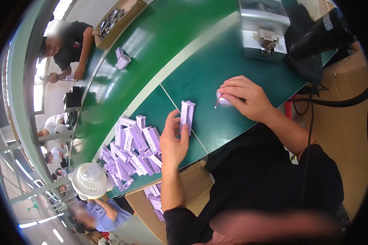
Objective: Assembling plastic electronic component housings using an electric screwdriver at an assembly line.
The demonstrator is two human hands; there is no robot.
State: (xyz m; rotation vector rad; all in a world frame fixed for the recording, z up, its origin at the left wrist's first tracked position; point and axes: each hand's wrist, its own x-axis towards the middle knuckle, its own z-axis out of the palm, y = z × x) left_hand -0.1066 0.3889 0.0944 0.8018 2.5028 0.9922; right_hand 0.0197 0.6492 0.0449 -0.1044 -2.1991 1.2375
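Note:
My left hand (174, 141) has its fingers and thumb around a long lilac plastic housing (187, 112), upright in view over the green bench. Over to the right, my right hand (246, 97) pinches a small whitish part with a thin red wire (217, 102) poking out toward the left; the fingers cover most of it. Beside my left hand lies a loose pile of similar lilac housings (137, 143) on the bench.
A metal bench fixture (265, 36) stands at the far right, near a black cylindrical device (321, 34). A white fan (90, 179) sits at the left edge. An open carton (192, 188) holds more lilac pieces below the bench. Across the green belt (151, 41), a person works.

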